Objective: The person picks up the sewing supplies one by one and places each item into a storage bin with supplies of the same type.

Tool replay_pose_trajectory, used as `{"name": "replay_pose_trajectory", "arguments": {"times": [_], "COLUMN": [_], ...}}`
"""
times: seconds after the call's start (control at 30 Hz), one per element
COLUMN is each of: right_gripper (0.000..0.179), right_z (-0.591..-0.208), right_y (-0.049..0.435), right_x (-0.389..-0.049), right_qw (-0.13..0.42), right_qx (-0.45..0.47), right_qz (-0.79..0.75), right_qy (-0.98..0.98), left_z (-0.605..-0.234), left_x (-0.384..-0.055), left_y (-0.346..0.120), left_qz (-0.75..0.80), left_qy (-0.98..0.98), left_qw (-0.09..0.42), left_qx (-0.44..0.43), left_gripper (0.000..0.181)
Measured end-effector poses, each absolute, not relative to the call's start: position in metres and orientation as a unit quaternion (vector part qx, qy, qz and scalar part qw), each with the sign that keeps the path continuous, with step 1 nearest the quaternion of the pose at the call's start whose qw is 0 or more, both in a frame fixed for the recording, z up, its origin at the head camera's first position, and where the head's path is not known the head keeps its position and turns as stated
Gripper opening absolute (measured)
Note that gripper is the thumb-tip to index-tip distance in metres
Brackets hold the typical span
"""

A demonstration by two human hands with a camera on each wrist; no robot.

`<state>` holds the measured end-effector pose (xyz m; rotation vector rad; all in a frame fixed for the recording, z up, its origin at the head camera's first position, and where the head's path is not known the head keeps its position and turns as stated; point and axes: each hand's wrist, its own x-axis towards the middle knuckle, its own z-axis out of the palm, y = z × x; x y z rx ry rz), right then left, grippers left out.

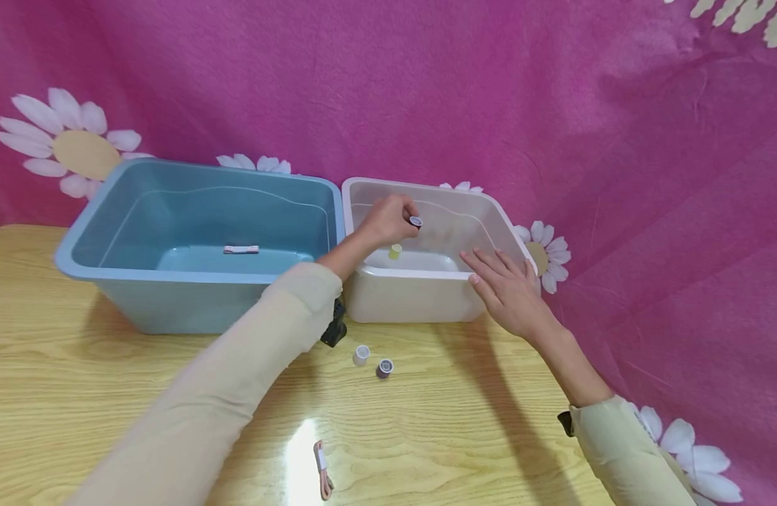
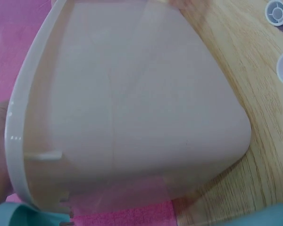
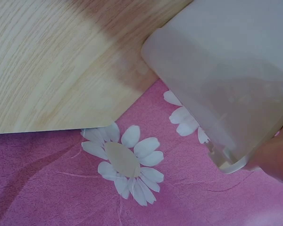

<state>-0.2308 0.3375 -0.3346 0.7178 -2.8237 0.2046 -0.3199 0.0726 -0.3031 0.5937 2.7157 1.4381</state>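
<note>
While our left hand (image 1: 390, 219) pinches the small dark thread spool with a white end (image 1: 416, 222) between narrowed thumb and fingers over the off-white plastic tub (image 1: 420, 274), we would do well to keep that grip light and the wrist clear of the rim. Lowering the spool before letting go should spare it a bounce, and a spot away from the pale yellow spool (image 1: 395, 251), which seems to lie on the tub's floor, looks best. Our right hand (image 1: 511, 295), fingers straight and spread at the near right corner, could steady the tub.

Only the head view shows the pinch; the left wrist view has the tub's outer wall instead, with the fingertips hidden. The right wrist view adds the light wooden tabletop's cut corner (image 3: 101, 115) near the tub's base.
</note>
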Motion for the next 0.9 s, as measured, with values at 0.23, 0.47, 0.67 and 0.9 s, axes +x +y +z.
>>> {"name": "replay_pose_trajectory", "arguments": {"times": [0.23,0.47,0.67,0.9], "right_gripper": [0.046,0.046,0.046,0.046], "right_z": [-0.3350,-0.3357,-0.3353,-0.3359], "right_y": [0.3355,0.3358,0.3357,0.3365], "right_x": [-0.2310,-0.2312,-0.2301,-0.2302], "right_qw": [0.113,0.108,0.111,0.115], "right_qx": [0.241,0.240,0.240,0.243], "right_qz": [0.071,0.071,0.073,0.074], "right_qy": [-0.961,-0.962,-0.962,-0.960], "left_z": [-0.3094,-0.3113,-0.3131,-0.3138], "left_x": [-0.3231,-0.3219,-0.3212,-0.3206], "left_y": [0.0795,0.0809,0.0804,0.0809], "left_qz": [0.451,0.443,0.445,0.430], "left_qy": [0.871,0.875,0.875,0.883], "left_qw": [0.008,0.004,0.008,0.008], "left_qx": [0.196,0.193,0.188,0.188], "left_gripper": [0.022,0.020,0.017,0.014]}}
